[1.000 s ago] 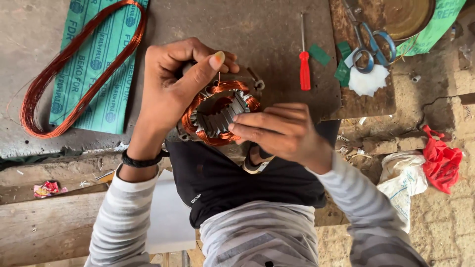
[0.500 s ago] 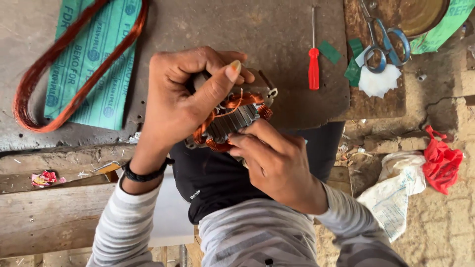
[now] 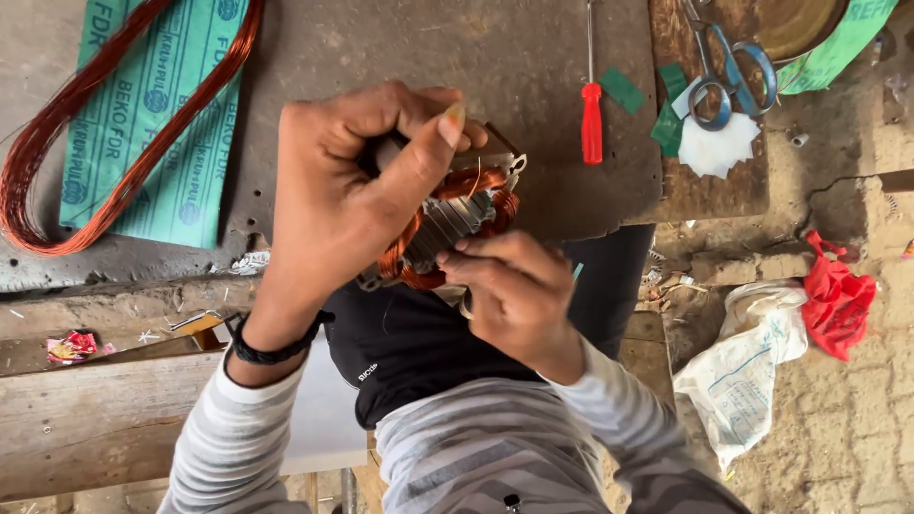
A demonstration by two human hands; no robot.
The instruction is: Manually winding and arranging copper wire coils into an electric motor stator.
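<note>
My left hand [image 3: 347, 190] wraps over a motor stator [image 3: 452, 224], a grey laminated steel core wound with copper wire, and holds it tilted on its side above the edge of a dark worktable [image 3: 533, 67]. My right hand [image 3: 509, 286] grips the stator from below, its fingertips pressed on the steel core and the copper winding. Most of the stator is hidden under my left palm. A black band sits on my left wrist.
A loop of copper wire [image 3: 95, 162] lies on a green sheet [image 3: 181, 133] at the left. A red-handled screwdriver [image 3: 591, 114], blue-handled scissors [image 3: 728, 71], green scraps and white paper lie at the right. A red bag [image 3: 838, 295] and a white bag [image 3: 752, 362] rest on the floor.
The stator has turned from lying face-up to standing on its side. My left hand has closed further over it, and my right hand has shifted under it.
</note>
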